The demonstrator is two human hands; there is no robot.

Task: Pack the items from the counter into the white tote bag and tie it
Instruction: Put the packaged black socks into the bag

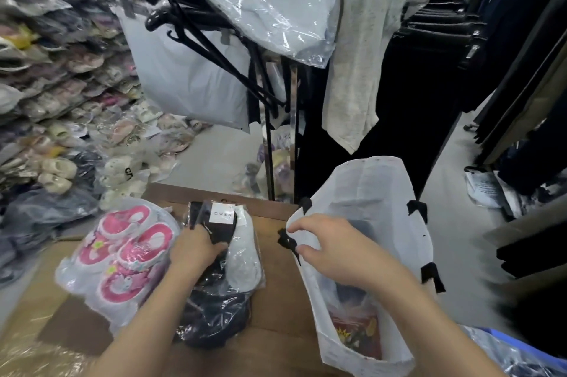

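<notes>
The white tote bag (374,192) with black handle tabs stands open at the right edge of the wooden counter (273,281). A red printed packet (357,333) lies inside it. My right hand (331,249) pinches the bag's near left rim and holds it open. My left hand (194,249) grips a black sock pack (216,218) with a white label. That pack lies on a white item in clear wrap (245,257) and a dark wrapped garment (214,315). To the left sits a clear bag of pink children's shoes (122,257).
A rack with black hangers (196,39), plastic-covered grey clothing (270,8) and a grey towel (362,54) stands behind the counter. Bagged shoes (46,70) pile up on the left. Dark clothes (506,54) hang at the right. A blue-lined plastic bag (515,355) lies at the lower right.
</notes>
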